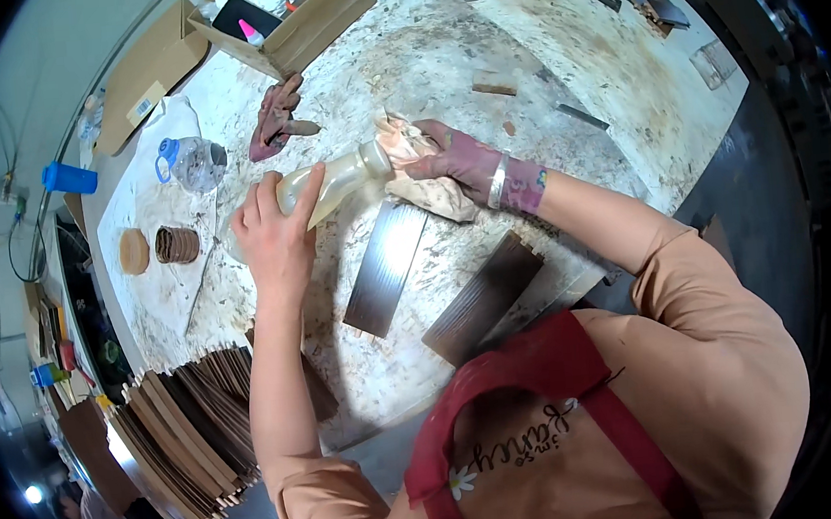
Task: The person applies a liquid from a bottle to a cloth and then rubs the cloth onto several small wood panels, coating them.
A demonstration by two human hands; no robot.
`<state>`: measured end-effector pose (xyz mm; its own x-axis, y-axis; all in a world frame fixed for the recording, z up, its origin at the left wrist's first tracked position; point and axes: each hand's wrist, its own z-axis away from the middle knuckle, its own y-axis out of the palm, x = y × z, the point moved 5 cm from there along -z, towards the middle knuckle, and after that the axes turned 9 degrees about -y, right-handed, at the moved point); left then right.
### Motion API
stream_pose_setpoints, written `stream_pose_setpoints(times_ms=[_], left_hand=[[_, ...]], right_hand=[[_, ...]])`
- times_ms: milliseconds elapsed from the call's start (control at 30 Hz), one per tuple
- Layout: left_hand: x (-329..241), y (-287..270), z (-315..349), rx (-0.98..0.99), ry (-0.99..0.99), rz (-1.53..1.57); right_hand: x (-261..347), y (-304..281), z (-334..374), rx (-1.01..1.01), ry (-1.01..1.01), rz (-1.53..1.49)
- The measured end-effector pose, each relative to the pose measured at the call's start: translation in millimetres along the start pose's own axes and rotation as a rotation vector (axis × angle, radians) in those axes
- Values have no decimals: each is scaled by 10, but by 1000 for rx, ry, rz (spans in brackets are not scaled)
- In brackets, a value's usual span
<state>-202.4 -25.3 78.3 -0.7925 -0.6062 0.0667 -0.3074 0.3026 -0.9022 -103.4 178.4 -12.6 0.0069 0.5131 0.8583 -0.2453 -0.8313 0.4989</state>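
My bare left hand [277,236] is wrapped round a clear bottle [343,182] of pale liquid. The bottle lies tilted nearly on its side, its mouth against a crumpled, stained cloth [435,197]. My right hand [466,163], in a purple glove, grips that cloth at the bottle's mouth. Just below them on the worktable [399,56] rests a dark wooden board [387,267] with a shiny face. A second dark board [485,298] lies nearer my body, to the right.
Many dark boards stand stacked [180,424] at the lower left. Further up are a water bottle [198,164], a brown ribbed roll [177,245], a crumpled glove [273,119] and a cardboard box [324,28]. A small wood block [494,83] lies beyond my right hand.
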Motion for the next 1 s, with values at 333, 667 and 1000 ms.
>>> stream_pose_setpoints(times_ms=[333, 667, 1000], left_hand=[[-28, -147, -27, 25, 96, -178], [-89, -270, -127, 2, 135, -170], [531, 424, 47, -200, -550, 656]], right_hand=[[25, 50, 40, 94, 100, -225], [-55, -24, 36, 79, 118, -214], [376, 275, 199, 230, 210, -567]])
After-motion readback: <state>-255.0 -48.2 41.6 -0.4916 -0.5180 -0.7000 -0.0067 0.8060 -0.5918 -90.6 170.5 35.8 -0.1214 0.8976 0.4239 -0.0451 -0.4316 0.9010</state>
